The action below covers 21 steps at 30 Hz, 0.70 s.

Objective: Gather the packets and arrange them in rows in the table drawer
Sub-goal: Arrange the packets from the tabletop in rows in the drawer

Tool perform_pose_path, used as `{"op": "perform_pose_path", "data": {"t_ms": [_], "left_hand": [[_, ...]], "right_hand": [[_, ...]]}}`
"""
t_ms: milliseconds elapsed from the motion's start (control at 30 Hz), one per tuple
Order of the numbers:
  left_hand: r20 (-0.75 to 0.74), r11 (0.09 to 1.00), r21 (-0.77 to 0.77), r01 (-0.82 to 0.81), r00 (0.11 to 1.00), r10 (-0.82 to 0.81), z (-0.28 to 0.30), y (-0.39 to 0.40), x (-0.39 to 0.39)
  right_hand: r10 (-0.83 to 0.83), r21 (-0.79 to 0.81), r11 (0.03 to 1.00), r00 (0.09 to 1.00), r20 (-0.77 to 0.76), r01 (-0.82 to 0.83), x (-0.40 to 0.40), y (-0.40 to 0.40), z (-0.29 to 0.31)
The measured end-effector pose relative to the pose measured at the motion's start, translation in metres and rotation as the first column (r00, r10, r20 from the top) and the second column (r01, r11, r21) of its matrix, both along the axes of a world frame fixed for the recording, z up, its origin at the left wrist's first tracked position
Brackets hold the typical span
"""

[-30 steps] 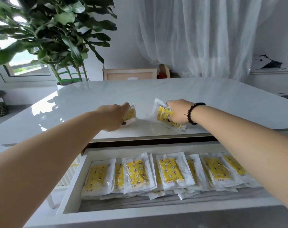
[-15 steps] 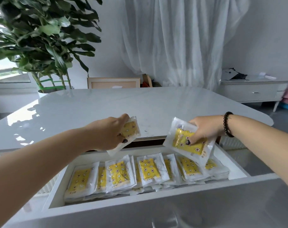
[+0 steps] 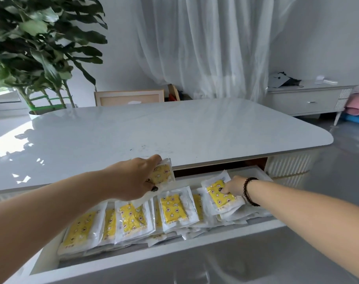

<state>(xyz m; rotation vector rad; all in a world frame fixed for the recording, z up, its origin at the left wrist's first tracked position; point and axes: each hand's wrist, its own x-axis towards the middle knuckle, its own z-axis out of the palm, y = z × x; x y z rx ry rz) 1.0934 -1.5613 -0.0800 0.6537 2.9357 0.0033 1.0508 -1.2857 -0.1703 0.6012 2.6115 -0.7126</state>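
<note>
Right hand: the right hand [image 3: 233,186] is low in the drawer, fingers pressing a packet [image 3: 220,194] onto the stack at the right end; whether the thumb curls under its edge I cannot tell.
Left hand: the left hand [image 3: 133,178] pinches another packet [image 3: 161,174], held above the drawer's back edge, not yet laid down.
Drawer: the drawer [image 3: 133,263] stands pulled open, with a row of packets [image 3: 131,220] overlapping from left to right.
Handling: these packets look light, flat and floppy, with slick clear wrapping, so they will likely slide over each other; a pinch at the sealed border should hold better than pressing the padded yellow middle.
Risk: laying one down may shift its neighbours out of line.
Tabletop: the tabletop [image 3: 174,128] behind carries no packets that I can see.
Beyond: a plant [image 3: 41,48] and a curtain [image 3: 205,48] stand behind.
</note>
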Motion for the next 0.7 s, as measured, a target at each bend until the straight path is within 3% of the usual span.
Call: {"op": "perform_pose_path", "data": {"t_ms": [167,300,467,533,600,667,700], "left_hand": [[0.023,0.999,0.039,0.009,1.000,-0.010,-0.013,0.003,-0.015],[0.052,0.994,0.107,0.021,0.998,-0.027,-0.022,0.006,-0.020],[0.120,0.931,0.360,-0.067,0.992,0.025,-0.019,0.008,-0.018],[0.220,0.812,0.552,-0.190,0.972,0.077,-0.013,0.006,-0.013],[0.390,0.570,0.743,-0.351,0.919,0.058,-0.004,0.003,-0.006],[0.498,0.347,0.807,-0.478,0.866,0.034,0.006,0.002,0.003],[0.521,0.275,0.813,-0.512,0.852,0.048,0.011,0.003,0.007]], "right_hand": [[0.089,0.012,0.996,0.995,-0.047,-0.088,-0.009,-0.014,-0.025],[0.171,0.120,0.980,0.980,-0.104,-0.158,-0.007,-0.019,-0.035],[0.183,0.360,0.924,0.976,-0.114,-0.131,0.001,-0.020,-0.027],[0.203,0.395,0.911,0.964,-0.173,-0.121,0.009,-0.027,-0.011],[0.200,0.260,0.957,0.938,-0.282,-0.126,0.018,-0.040,0.010],[0.081,-0.128,0.982,0.927,-0.367,-0.137,0.030,-0.058,0.036],[-0.027,-0.396,0.910,0.935,-0.353,-0.123,0.039,-0.070,0.050]]}}
